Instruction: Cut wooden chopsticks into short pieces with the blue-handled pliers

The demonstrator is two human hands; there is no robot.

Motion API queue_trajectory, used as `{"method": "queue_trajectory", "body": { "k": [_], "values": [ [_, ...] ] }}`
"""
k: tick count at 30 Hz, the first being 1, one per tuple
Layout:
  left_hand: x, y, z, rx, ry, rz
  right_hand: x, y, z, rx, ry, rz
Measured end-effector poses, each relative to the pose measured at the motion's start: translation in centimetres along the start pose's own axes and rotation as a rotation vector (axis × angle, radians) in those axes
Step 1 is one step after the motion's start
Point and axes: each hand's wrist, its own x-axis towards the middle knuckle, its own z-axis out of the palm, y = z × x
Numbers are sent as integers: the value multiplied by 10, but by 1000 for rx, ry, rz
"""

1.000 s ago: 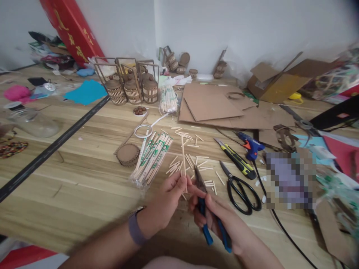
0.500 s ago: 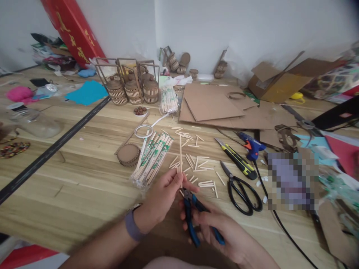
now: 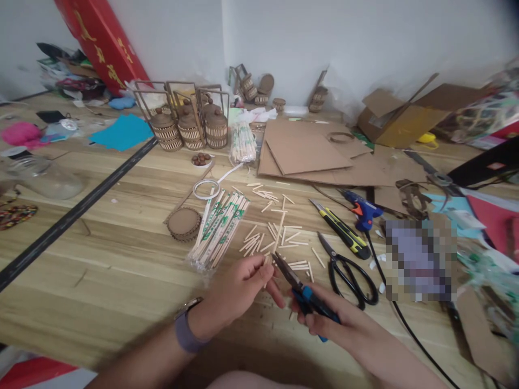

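My left hand (image 3: pixel 247 283) pinches a thin wooden stick (image 3: pixel 279 232) that points away over the table. My right hand (image 3: pixel 330 313) is wrapped round the blue handles of a pair of pliers (image 3: pixel 298 283), whose jaw tips are at the stick just beyond my left fingertips. Short cut sticks (image 3: pixel 299 265) lie scattered past both hands. A plastic pack of wrapped chopsticks (image 3: pixel 221 229) lies left of them, beside a round cardboard piece (image 3: pixel 184 224). Black scissors (image 3: pixel 352 278) and a yellow-black utility knife (image 3: pixel 340 229) rest to the right.
A blue glue gun (image 3: pixel 365 209) with its black cable lies right. Flat cardboard (image 3: pixel 308 148), a cardboard box (image 3: pixel 401 119), small lidded baskets with handles (image 3: pixel 190 129) and a bowl of brown beads (image 3: pixel 201 160) stand farther back. A clear jar (image 3: pixel 48 175) lies left.
The pliers have turned and moved up, from below my left fingers to the stick beyond them. Their handles are closer together. The stick now leans right and my right hand has shifted slightly right.
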Motion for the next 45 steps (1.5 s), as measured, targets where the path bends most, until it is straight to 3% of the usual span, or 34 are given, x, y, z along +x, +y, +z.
{"method": "queue_trajectory", "body": {
  "k": [7, 15, 18, 35, 45],
  "values": [
    [2, -3, -4, 45, 59, -13, -2, 2, -4, -141, 19, -2],
    [-1, -5, 1, 46, -196, 8, 1, -9, -2, -135, -49, -9],
    [-1, -7, 2, 16, -237, 1, 2, -10, -1, -130, -62, -31],
    [-3, -3, 5, -24, -266, -12, 2, -4, 0, -170, -81, -65],
    [-2, -7, 5, -94, -277, 3, 0, -13, 1, -197, -58, -70]
  ]
}}
